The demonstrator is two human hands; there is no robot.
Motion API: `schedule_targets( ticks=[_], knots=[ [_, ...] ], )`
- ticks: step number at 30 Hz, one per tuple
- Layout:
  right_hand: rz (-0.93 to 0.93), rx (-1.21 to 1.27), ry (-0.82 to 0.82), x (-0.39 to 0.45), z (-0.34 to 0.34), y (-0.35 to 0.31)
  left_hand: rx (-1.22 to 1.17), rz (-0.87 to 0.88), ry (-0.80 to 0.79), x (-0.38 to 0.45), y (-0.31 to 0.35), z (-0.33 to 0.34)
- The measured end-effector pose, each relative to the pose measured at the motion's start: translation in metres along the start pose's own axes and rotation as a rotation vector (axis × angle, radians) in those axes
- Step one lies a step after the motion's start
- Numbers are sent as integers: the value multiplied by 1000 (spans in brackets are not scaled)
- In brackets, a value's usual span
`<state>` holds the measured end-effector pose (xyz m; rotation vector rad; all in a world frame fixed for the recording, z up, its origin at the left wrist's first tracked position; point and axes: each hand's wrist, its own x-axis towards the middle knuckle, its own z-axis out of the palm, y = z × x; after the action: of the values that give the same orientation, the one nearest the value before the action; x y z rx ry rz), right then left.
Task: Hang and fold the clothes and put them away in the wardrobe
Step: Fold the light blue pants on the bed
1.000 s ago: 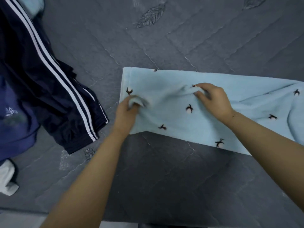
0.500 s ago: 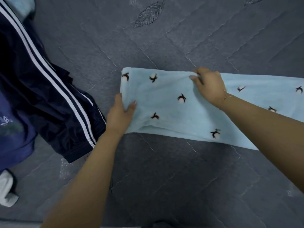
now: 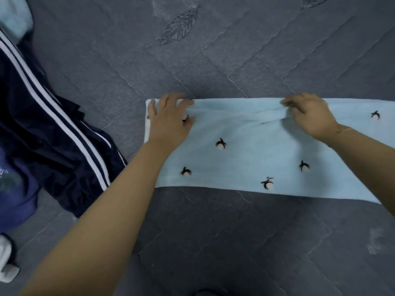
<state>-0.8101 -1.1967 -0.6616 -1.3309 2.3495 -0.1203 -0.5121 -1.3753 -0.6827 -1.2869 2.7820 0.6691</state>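
A: Report hand status.

B: Left hand (image 3: 168, 122) lies flat, fingers spread, palm pressed on the left end of the light blue garment (image 3: 252, 154). Right hand (image 3: 310, 116) has thumb and fingers closed on a raised fold of the garment's far edge; the cloth puckers there.

A: Garment position?

B: It lies as a long band on the grey quilted bed cover (image 3: 213, 242), running from the frame centre toward 3 o'clock. Small dark bird-like motifs dot its top face. The edge toward 6 o'clock lies straight and flat.

A: Surrounding items?

B: Navy track trousers with white side stripes (image 3: 53, 135) lie toward 9 o'clock, apart from the garment. A blue garment (image 3: 15, 197) touches them at 8 o'clock. A white item (image 3: 6, 265) sits at the lower left frame edge; type cannot be determined.
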Motion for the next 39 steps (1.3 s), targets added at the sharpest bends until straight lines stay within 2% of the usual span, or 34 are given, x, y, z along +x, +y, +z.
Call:
schedule_targets(
  ticks=[2, 5, 8, 10, 12, 15, 17, 20, 22, 24, 26, 28, 32, 34, 36, 39],
  knots=[
    [56, -72, -74, -1, -7, 23, 89, 59, -88, 26, 9, 1],
    [44, -124, -142, 1, -14, 38, 187, 40, -318, 47, 3, -4],
    [-1, -127, -118, 11, -19, 43, 166, -30, -463, 50, -12, -13],
    [25, -94, -5, 20, -20, 46, 57, -77, -410, 52, -20, -20],
    [69, -87, 76, 27, -16, 45, 4, -77, -271, 58, -23, -23],
    [174, -91, 74, 28, -2, 36, 80, -115, -168, 59, -14, -11],
    [220, -65, 145, 20, 7, 24, 151, -126, -120, 50, -2, 3],
    [99, 3, 344, -7, 25, -1, 118, 53, 41, 24, 25, 19],
    [-69, -26, 282, -32, 47, -16, 135, 241, 34, 2, 35, 37],
    [-116, -84, 86, -57, 72, -20, 195, 265, -132, -19, 32, 54],
    [-14, -110, -45, -79, 92, -15, 242, 180, -255, -30, 19, 67],
    [72, -56, -35, -94, 101, -11, 262, 149, -249, -29, 13, 73],
    [179, 333, 210, -134, 91, -20, 236, 104, -283, -28, 36, 65],
    [294, 536, 346, -169, 83, -17, 231, 148, -286, -40, 64, 60],
    [479, 702, 463, -206, 76, -7, 173, 248, -326, -52, 104, 61],
    [857, 936, 550, -251, 71, 26, 75, 374, -474, -68, 175, 78]
  ],
)
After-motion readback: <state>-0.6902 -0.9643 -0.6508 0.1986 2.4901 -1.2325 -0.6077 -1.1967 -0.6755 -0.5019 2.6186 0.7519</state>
